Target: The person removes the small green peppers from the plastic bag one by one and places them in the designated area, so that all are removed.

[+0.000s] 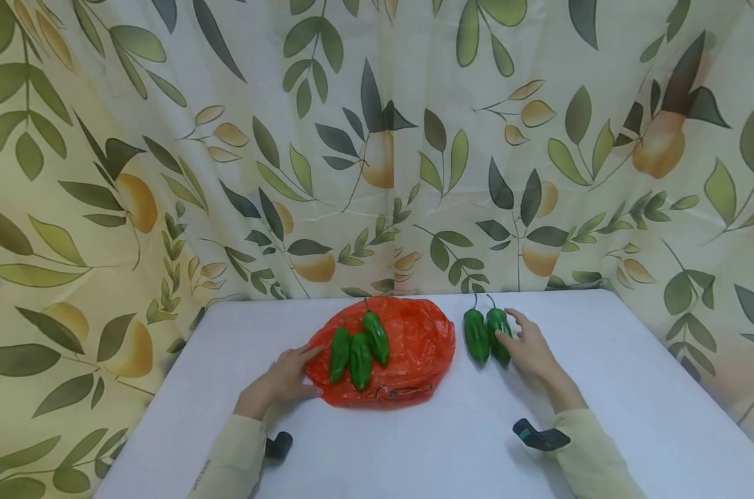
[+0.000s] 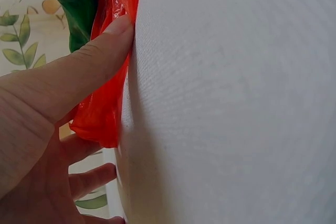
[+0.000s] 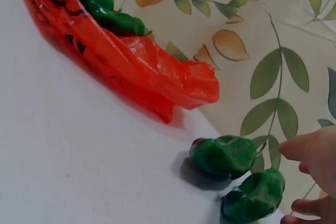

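Three green peppers (image 1: 360, 360) lie together on a crumpled red plastic bag (image 1: 417, 346). My left hand (image 1: 288, 374) is at the bag's left edge, fingers spread. Its thumb (image 2: 107, 51) rests against the red plastic in the left wrist view. Right of the bag, two more green peppers lie side by side on the white table: a left one (image 1: 476, 336) and a right one (image 1: 498, 335). My right hand (image 1: 529, 346) reaches round the right pepper, thumb and fingers apart. In the right wrist view its fingertips (image 3: 294, 148) show just beside that pepper (image 3: 254, 198).
The white table (image 1: 452, 450) ends at a curtain (image 1: 377, 138) printed with leaves and fruit, which hangs behind it and at both sides. A black wrist device (image 1: 541, 438) sticks out from the right sleeve, another (image 1: 280, 445) from the left.
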The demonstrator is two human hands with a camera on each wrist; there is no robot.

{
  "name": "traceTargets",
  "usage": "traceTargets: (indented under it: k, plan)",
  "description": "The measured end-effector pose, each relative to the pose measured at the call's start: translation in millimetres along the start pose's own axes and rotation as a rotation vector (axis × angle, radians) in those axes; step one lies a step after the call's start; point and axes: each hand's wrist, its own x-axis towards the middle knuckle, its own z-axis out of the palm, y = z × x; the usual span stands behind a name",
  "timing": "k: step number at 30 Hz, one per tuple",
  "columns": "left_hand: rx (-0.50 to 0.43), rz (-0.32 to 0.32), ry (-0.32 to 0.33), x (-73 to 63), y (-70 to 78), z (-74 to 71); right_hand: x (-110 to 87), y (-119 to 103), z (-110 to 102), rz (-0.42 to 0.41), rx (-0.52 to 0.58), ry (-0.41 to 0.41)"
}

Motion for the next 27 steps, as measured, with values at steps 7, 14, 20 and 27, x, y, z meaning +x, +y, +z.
traceTargets:
  k: [7,14,20,27]
  plan:
    - [-0.005,-0.005,0.001,-2.8,4.4,-1.8,-2.4,-13,1,-0.095,-0.008,0.068]
    - [-0.007,-0.010,-0.007,-2.1,1.5,-0.1,-4.8,-31,10,-0.162,0.002,0.094]
    - [-0.005,-0.009,-0.005,-0.8,1.0,-0.4,-8.3,-44,21,-0.194,-0.006,0.078]
    - [-0.013,-0.012,-0.008,-1.6,0.5,1.8,-12.8,-52,31,-0.268,-0.013,0.084]
